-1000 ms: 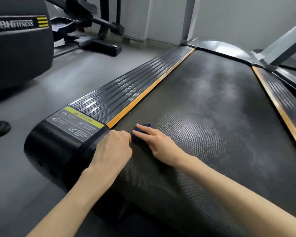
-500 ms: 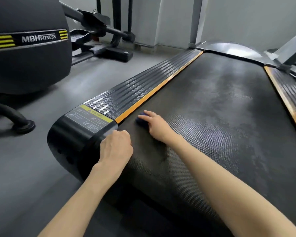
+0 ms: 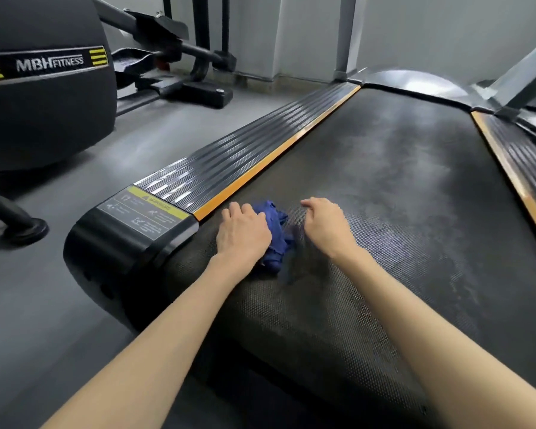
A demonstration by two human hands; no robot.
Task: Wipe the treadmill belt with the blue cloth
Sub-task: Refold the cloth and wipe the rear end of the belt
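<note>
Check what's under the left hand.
The blue cloth, bunched on the treadmill belt, runs under the left hand and sticks out on its right. The covered part, and whether the hand grips it, can't be seen.

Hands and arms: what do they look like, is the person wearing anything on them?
Both are bare as far as the view shows: no sleeves on the left forearm or right forearm, no gloves on the left hand or right hand, and no watch, bracelet or ring visible.
</note>
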